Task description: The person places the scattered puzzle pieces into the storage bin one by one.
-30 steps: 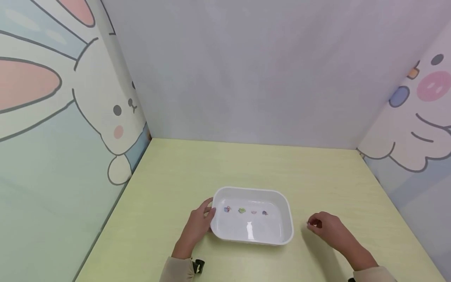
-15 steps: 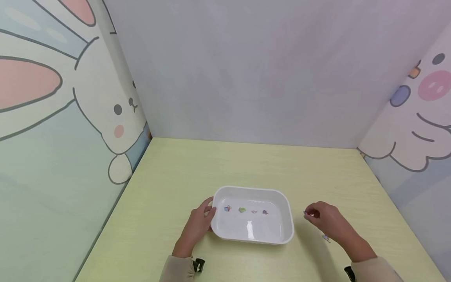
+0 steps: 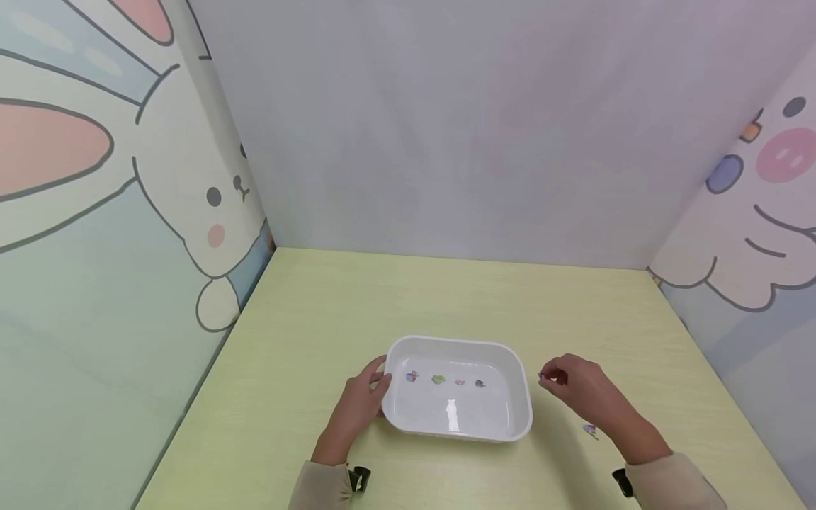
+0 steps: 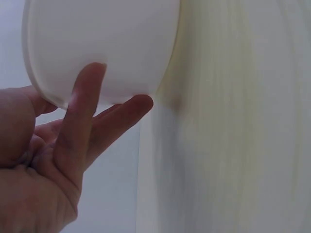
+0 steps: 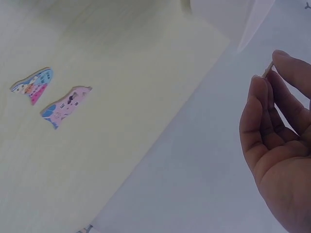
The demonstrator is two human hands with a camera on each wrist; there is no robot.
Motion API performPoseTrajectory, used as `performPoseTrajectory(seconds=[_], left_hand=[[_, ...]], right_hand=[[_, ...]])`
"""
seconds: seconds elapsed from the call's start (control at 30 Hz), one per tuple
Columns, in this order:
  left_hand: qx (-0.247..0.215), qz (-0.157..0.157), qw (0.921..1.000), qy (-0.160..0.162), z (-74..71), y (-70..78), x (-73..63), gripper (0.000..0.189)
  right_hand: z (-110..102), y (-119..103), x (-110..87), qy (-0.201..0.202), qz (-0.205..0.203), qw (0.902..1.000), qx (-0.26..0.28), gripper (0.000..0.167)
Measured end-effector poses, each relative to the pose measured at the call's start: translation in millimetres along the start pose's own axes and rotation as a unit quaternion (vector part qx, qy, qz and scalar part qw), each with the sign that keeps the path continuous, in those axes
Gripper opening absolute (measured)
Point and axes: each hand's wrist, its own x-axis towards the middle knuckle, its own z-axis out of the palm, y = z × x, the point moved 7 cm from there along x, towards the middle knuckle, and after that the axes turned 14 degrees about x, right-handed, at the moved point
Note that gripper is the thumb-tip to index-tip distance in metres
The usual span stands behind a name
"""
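Note:
My left hand [image 3: 360, 400] holds a white rectangular basin [image 3: 433, 412] by its left end. The left wrist view shows the thumb at the rim [image 4: 30, 73] and fingers spread along the outer wall. Several small colourful pictures form a row inside the basin. To its right, my right hand [image 3: 583, 388] is raised over the table, pinching a small thin flat piece [image 5: 267, 70] between thumb and fingertips. That piece shows edge-on in the right wrist view, its printed face hidden. Two flat printed pieces, one blue and pink [image 5: 33, 87], one pink [image 5: 67, 105], lie on the table.
The pale yellow-green table [image 3: 344, 297] runs back to a plain grey-lilac wall [image 3: 446, 142]. Side walls carry cartoon prints, a rabbit [image 3: 191, 177] on the left and a white figure with pink cheek [image 3: 739, 234] on the right.
My right hand has risen from near the table and moved toward the basin with the small piece, uncovering printed pieces on the table. The left hand and basin stay put.

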Motion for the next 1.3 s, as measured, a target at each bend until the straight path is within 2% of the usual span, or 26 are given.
performPoseTrajectory(seconds=[0.43,0.93,1.3], left_hand=[[0.009,-0.005,1.0000,0.002,-0.8,-0.9,-0.6,0.046],[-0.002,-0.010,1.0000,-0.001,-1.2,-2.0,-0.3,0.046],[-0.007,-0.009,0.9999,-0.001,-0.3,-2.5,0.5,0.046]], right_hand=[[14,-27,16.0,-0.016,-0.008,0.9998,0.013,0.004],[32,-56,32.5,-0.034,-0.026,0.9989,0.018,0.005],[52,-81,42.3,-0.059,-0.077,0.9951,0.020,0.007]])
